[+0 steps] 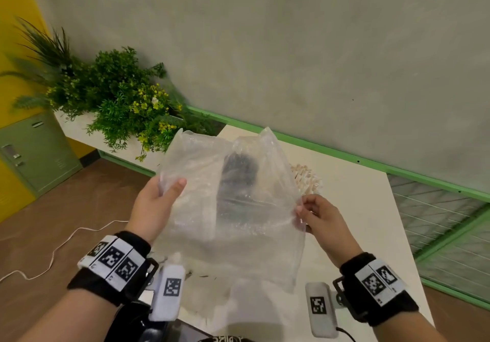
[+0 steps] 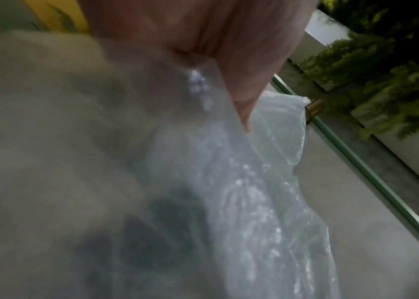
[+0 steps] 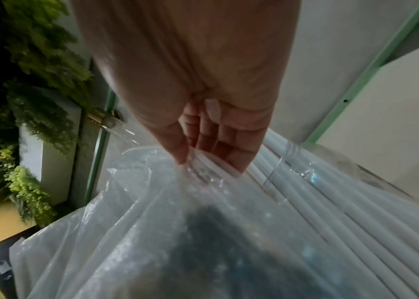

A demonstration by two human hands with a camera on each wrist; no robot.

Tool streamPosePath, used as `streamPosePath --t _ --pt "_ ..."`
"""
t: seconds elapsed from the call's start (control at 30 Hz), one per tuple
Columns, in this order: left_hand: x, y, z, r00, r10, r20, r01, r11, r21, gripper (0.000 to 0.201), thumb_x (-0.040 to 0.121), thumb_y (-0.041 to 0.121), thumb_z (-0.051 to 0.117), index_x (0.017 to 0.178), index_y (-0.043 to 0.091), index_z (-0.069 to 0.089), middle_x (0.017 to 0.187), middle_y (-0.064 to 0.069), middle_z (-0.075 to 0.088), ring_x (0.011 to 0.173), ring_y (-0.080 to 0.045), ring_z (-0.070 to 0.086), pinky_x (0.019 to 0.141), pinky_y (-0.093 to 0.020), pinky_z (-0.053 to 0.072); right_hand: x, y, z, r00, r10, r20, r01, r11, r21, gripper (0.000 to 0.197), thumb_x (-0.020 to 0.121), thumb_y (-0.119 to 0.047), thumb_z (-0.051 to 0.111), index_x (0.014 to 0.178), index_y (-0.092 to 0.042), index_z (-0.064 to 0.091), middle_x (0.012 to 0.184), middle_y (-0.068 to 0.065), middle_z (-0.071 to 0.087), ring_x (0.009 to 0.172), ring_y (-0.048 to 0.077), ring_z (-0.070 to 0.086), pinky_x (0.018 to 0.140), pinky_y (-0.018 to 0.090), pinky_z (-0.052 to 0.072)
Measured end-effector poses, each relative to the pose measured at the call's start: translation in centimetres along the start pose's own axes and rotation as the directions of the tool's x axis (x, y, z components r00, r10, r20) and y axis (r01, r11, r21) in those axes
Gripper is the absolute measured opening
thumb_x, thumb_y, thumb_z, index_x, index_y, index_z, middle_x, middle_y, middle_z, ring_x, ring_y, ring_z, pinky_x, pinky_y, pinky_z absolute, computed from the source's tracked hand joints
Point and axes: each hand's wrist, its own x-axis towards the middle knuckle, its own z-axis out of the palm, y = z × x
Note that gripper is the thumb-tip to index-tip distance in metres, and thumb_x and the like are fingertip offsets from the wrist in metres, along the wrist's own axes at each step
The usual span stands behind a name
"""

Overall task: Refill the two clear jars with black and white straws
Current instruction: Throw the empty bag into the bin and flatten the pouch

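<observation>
Both hands hold an empty-looking clear plastic bag (image 1: 233, 209) up over the white table (image 1: 358, 209). My left hand (image 1: 169, 187) grips the bag's left edge, thumb on top. At the right edge my right hand (image 1: 302, 210) pinches the film between thumb and fingers (image 3: 185, 155). A dark blurred bundle (image 1: 240, 177), probably the black straws, shows through the bag (image 3: 126, 232). White straws (image 1: 307, 179) stand behind the bag's right side; the right wrist view shows these white straws (image 3: 343, 212) inside a clear ribbed container. In the left wrist view my thumb (image 2: 244, 113) presses on the film (image 2: 267, 182).
Green plants (image 1: 119, 97) in a white planter stand at the back left, by a green locker (image 1: 34, 153). A white cable (image 1: 53, 256) runs over the brown floor. Behind the table runs a green rail (image 1: 344, 153), with wire mesh panels (image 1: 437, 222) to the right.
</observation>
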Motion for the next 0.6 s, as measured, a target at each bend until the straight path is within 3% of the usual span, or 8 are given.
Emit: streamPosePath --t 0.1,0.17,0.23,0.3,0.37,0.43,0.5,0.6 --pt "-0.9 0.5 0.4 0.999 0.038 0.012 -0.038 0.999 0.004 0.057 0.077 0.072 0.053 0.095 0.017 0.054 0.092 0.006 0.057 0.089 -0.014 0.053 0.086 -0.041 0.044 0.3 -1.6 0.8 0.999 -0.032 0.028 0.029 0.997 0.075 0.032 0.09 -0.024 0.062 0.12 -0.02 0.051 0.108 0.008 0.065 0.091 0.023 0.067 0.08 0.035 0.055" --pt "-1.5 0.4 0.7 0.999 0.013 0.041 -0.012 1.0 -0.016 0.065 0.079 0.072 0.046 0.118 0.02 0.053 0.12 0.007 0.055 0.114 -0.013 0.05 0.103 -0.041 0.037 0.8 -3.4 1.2 0.996 -0.084 0.001 0.083 0.985 0.15 0.037 0.09 -0.029 0.06 0.124 -0.021 0.049 0.109 0.003 0.066 0.094 0.02 0.067 0.084 0.034 0.054" --pt "-2.0 0.5 0.9 0.997 0.001 0.079 0.002 0.999 -0.032 0.064 0.083 0.065 0.041 0.135 0.026 0.045 0.136 0.012 0.047 0.128 -0.009 0.04 0.109 -0.033 0.029 1.4 -4.9 1.6 0.987 -0.153 -0.038 0.157 0.977 0.142 0.032 0.092 -0.027 0.059 0.122 -0.017 0.055 0.103 0.003 0.065 0.088 0.016 0.064 0.081 0.032 0.053" --pt "-2.4 1.1 0.8 0.991 0.02 0.129 -0.017 1.0 -0.025 0.055 0.082 0.071 0.043 0.122 0.034 0.051 0.123 0.016 0.052 0.117 -0.003 0.046 0.102 -0.031 0.03 2.0 -5.6 1.9 0.974 -0.222 -0.039 0.225 0.969 0.099 0.023 0.094 -0.023 0.059 0.112 -0.009 0.063 0.096 0.008 0.064 0.082 0.015 0.058 0.075 0.03 0.051" --pt "-2.3 1.7 0.3 0.985 0.053 0.162 -0.048 0.998 -0.037 0.058 0.075 0.077 0.048 0.115 0.036 0.054 0.12 0.015 0.058 0.114 -0.004 0.052 0.105 -0.039 0.035 2.1 -5.9 2.1 0.968 -0.249 -0.023 0.25 0.964 0.091 0.019 0.094 -0.021 0.059 0.104 -0.006 0.065 0.091 0.008 0.062 0.079 0.017 0.054 0.07 0.026 0.051" --pt "-2.0 2.8 0.0 0.986 0.093 0.138 -0.08 0.992 -0.101 0.048 0.079 0.067 0.055 0.118 0.038 0.055 0.12 0.012 0.063 0.114 -0.012 0.058 0.102 -0.046 0.043 2.0 -6.0 2.2 0.966 -0.26 -0.014 0.26 0.961 0.091 0.018 0.094 -0.02 0.059 0.103 -0.005 0.064 0.09 0.007 0.062 0.079 0.015 0.054 0.068 0.024 0.051" --pt "-2.0 4.4 -0.1 0.982 0.148 0.117 -0.13 0.98 -0.147 0.036 0.085 0.052 0.056 0.116 0.035 0.059 0.114 0.012 0.066 0.109 -0.013 0.061 0.098 -0.045 0.047 2.0 -6.1 2.3 0.964 -0.266 -0.008 0.266 0.96 0.084 0.017 0.093 -0.019 0.059 0.103 -0.005 0.064 0.088 0.003 0.061 0.077 0.012 0.054 0.068 0.024 0.05" --pt "-1.7 5.8 -0.1 0.969 0.218 0.118 -0.205 0.972 -0.113 0.033 0.086 0.047 0.058 0.114 0.03 0.063 0.111 0.009 0.067 0.106 -0.012 0.062 0.097 -0.047 0.048 1.9 -6.3 2.4 0.964 -0.265 0.0 0.264 0.96 0.092 0.016 0.094 -0.018 0.059 0.102 -0.004 0.063 0.086 0.001 0.061 0.079 0.014 0.055 0.07 0.026 0.05"
